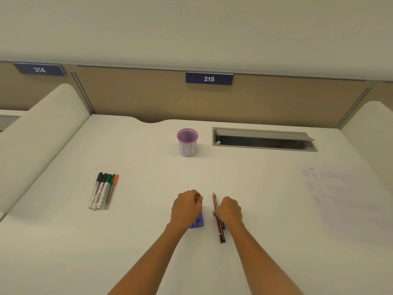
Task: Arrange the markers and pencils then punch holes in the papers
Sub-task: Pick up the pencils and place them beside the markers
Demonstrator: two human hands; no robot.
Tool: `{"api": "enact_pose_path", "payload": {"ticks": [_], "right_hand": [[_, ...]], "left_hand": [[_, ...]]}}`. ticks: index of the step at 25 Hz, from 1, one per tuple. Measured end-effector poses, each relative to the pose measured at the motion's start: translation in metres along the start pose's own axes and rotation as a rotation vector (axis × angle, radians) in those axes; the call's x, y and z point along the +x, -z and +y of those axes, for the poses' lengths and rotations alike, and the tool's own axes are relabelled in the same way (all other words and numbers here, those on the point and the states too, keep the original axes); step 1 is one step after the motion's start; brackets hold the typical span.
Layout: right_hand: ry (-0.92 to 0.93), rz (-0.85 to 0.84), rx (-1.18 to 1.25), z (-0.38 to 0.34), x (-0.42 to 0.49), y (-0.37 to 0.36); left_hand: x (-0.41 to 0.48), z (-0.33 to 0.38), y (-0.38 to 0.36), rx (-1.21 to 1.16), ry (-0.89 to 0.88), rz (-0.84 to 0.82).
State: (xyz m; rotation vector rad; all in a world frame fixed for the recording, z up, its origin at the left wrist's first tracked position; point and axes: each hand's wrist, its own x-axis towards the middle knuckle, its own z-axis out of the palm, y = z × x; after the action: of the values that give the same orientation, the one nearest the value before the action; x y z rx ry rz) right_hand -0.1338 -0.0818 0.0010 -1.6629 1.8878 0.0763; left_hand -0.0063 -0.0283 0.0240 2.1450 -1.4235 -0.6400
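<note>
Several markers [103,191] with black, green and orange caps lie side by side at the desk's left. A bundle of pencils [219,228] lies near the desk's middle, and my right hand [228,210] rests on it with fingers curled around it. My left hand [187,206] hovers with fingers closed just left of the pencils, over a small purple hole punch [197,222] that it partly hides. A purple mesh pen cup [187,142] stands upright and empty behind. White papers [331,184] lie flat at the right.
A grey cable tray [263,139] with its lid raised is set into the desk behind the papers. White side dividers [42,128] and a tan back panel [148,96] labelled 215 enclose the desk.
</note>
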Motion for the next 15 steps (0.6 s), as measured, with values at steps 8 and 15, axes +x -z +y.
{"api": "enact_pose_path", "payload": {"ticks": [8,15], "right_hand": [[0.062,-0.061,0.044,0.007,0.012,0.006],[0.340,-0.116,0.528,-0.029,-0.011,0.042]], "left_hand": [[0.002,0.005,0.000,-0.092,0.046,-0.019],[0.012,0.006,0.023,-0.580,0.144,-0.090]]}}
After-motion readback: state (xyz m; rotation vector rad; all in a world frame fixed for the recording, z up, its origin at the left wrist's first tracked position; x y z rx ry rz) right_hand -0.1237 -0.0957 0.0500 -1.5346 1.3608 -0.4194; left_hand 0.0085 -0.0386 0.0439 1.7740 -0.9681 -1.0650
